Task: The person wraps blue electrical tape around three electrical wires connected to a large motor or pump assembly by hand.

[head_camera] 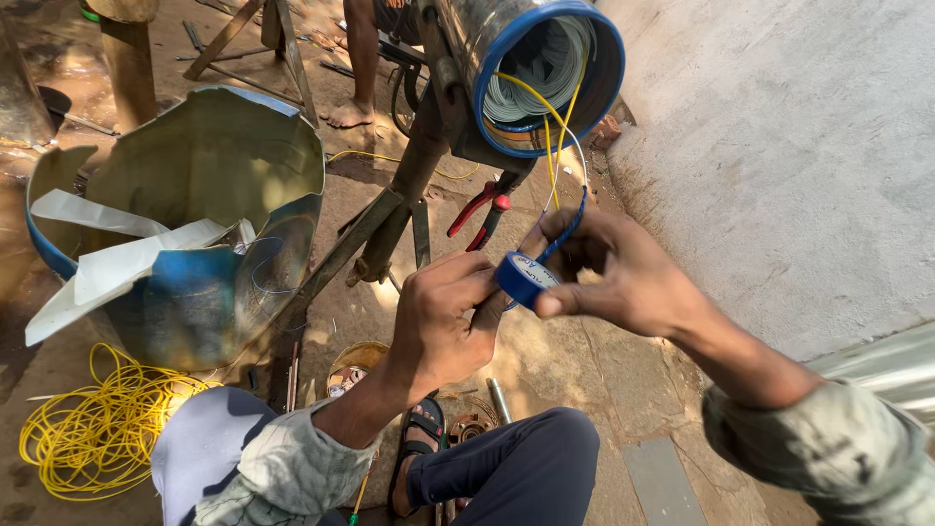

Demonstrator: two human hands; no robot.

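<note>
my right hand (623,278) and left hand (443,317) both pinch the blue tape roll (523,278) below the metal cylinder (531,73); i judge it light and sticky, best held by its rim.

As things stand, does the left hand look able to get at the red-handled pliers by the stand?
Probably yes: the pliers hang just beyond the left hand with open space between, though that hand now pinches the blue tape roll.
</note>
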